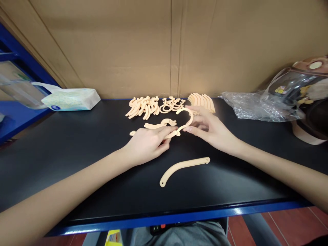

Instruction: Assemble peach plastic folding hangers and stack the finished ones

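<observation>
My right hand (210, 129) pinches a cream plastic hook (191, 118) between thumb and fingers, its curve facing up. The hook's lower end meets a cream plastic strip (172, 135) that my left hand (148, 143) grips close to the black tabletop. Most of that strip lies hidden under the left hand, so I cannot tell whether the two parts are joined. Just beyond the left hand is a toothed curved piece (153, 126) beside another hooked part (168, 122). Nearer to me rests a loose curved arm (183, 166) with a hole at its end.
Along the back lie piles of curved pieces (145, 106), small hooks (172, 104) and stacked arms (202, 101). A tissue pack (73, 99) stands at the left. At the right are a crumpled clear bag (263, 107) and a clear bottle (294, 85). The table's blue edge (179, 218) runs along the front.
</observation>
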{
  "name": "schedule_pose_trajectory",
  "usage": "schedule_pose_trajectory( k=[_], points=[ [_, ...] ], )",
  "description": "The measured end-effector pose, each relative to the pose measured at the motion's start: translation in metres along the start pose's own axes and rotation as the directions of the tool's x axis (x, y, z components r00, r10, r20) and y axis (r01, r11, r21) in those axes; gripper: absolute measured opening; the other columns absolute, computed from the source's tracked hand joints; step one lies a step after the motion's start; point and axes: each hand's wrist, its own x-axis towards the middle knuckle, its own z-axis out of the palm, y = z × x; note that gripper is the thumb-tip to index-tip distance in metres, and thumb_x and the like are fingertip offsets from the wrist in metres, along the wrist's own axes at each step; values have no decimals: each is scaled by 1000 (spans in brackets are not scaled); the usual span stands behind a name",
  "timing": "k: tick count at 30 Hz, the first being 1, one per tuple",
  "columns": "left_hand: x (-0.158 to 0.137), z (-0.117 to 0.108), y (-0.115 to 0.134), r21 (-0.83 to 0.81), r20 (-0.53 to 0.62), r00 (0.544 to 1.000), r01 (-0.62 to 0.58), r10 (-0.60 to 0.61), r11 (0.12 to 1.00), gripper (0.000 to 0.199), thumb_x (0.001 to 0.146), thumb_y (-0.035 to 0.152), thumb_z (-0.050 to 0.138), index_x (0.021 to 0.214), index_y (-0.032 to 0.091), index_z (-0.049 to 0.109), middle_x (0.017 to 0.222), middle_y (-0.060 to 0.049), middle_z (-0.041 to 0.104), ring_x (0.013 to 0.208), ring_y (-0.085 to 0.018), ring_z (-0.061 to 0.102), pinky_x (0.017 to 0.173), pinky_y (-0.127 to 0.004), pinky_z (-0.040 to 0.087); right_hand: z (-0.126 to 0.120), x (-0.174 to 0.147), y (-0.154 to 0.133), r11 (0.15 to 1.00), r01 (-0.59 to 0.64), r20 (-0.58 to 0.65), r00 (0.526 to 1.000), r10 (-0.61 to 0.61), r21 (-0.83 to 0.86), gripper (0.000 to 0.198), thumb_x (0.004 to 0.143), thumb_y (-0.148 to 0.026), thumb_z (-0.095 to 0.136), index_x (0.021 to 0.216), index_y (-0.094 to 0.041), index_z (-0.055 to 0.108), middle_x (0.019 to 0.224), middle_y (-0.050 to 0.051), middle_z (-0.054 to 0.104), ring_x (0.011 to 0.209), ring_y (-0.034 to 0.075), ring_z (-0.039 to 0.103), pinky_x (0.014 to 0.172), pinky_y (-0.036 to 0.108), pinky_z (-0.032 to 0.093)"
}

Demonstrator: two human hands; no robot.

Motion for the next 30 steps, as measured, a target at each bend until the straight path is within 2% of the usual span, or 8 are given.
schedule_pose_trajectory(
  k=[3,5,8,11,17,23,27,30],
  points=[
    [0,-8,-4,-180,54,996,76,-67,981,34,86,18,44,120,21,47,85,0,68,69,-16,64,58,-24,47,-3,-8,-11,911,148,20,988,-152,-386,44,91,-38,55,130,-22,42,89,3,68,80,19,62,72,35,50],
    [1,-12,-7,-426,102,988,145,-112,893,27,87,18,42,113,22,46,84,1,64,62,-12,60,56,-23,49,-3,-13,-19,753,363,202,932,-302,-549,33,91,-43,54,113,-18,56,89,6,67,82,20,60,71,34,48],
    [3,-15,-8,-719,203,964,267,-174,641,15,90,25,44,104,20,45,83,0,59,54,-9,54,44,-19,47,-1,-19,-27,585,621,485,780,-396,-522,43,90,-53,52,102,-14,64,97,10,66,83,21,57,72,34,47],
    [5,-17,-5,-806,278,937,348,-213,479,13,91,31,47,96,19,47,79,0,54,54,-9,51,39,-17,46,4,-22,-28,537,683,570,722,-392,-495,34,93,-45,49,95,-16,66,102,9,64,85,20,55,73,33,45],
    [8,-18,-2,-880,325,914,386,-241,276,23,94,37,47,93,15,54,71,2,51,56,-7,51,45,-17,49,9,-19,-22,550,625,527,775,-350,-553,29,100,-26,37,94,-15,62,91,7,64,79,17,54,71,31,43],
    [4,-23,2,-879,457,848,477,-268,9,18,89,30,58,88,13,61,88,-4,62,73,-12,63,62,-22,59,2,-12,-8,636,498,321,867,-381,-589,26,99,-15,30,99,-13,56,83,7,60,71,16,54,63,27,41],
    [3,-24,2,-867,490,821,495,-292,-63,17,87,29,62,96,15,67,98,-5,66,72,-14,67,62,-25,61,-5,-7,0,696,368,221,930,-295,-616,25,100,-28,37,93,-16,58,78,2,62,64,12,54,59,25,38],
    [3,-23,1,-858,508,809,505,-295,-93,23,88,30,62,105,16,69,83,-4,67,64,-12,66,55,-21,59,-5,-4,3,703,341,216,940,-264,-624,28,98,-35,43,85,-18,61,74,0,62,64,11,55,58,24,36]
  ],
)
